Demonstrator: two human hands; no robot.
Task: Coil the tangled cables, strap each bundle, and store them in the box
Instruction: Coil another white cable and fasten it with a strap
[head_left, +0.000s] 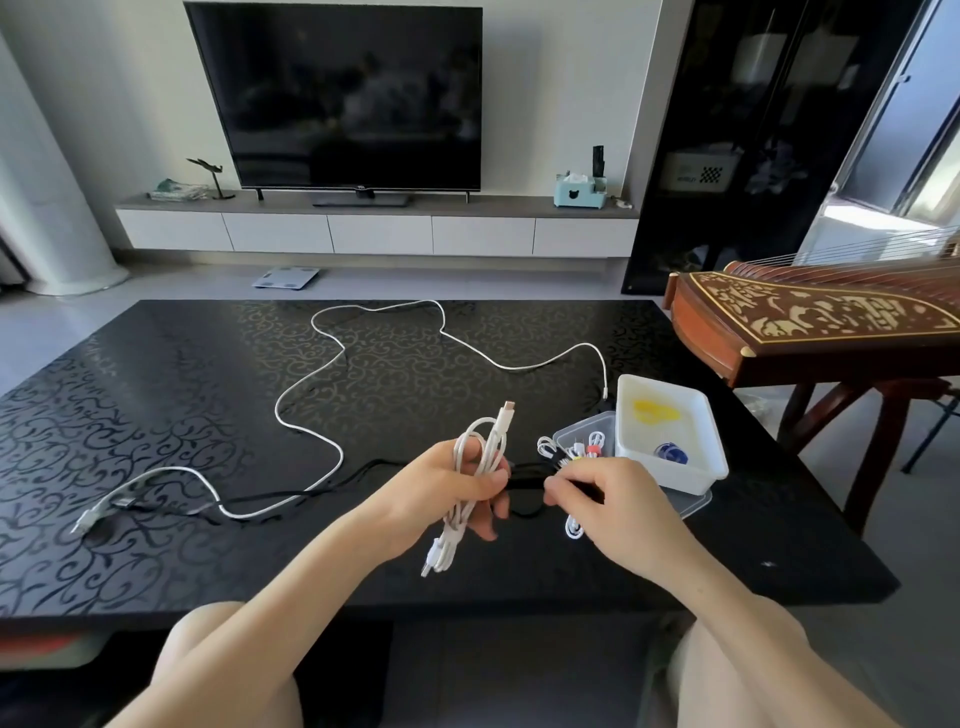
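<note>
The left hand (441, 491) clasps the coiled white cable (482, 446) round its middle, while the right hand (615, 506) pinches a black strap (527, 480) just beside it.

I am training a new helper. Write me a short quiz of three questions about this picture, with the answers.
1. True or false: the left hand holds a coiled white cable.
2. The right hand pinches: A) a black strap; B) a yellow clip; C) a TV remote.
3. Fill in: the long loose cable lies uncoiled on the ____.

Key: 1 true; 2 A; 3 table.
</note>
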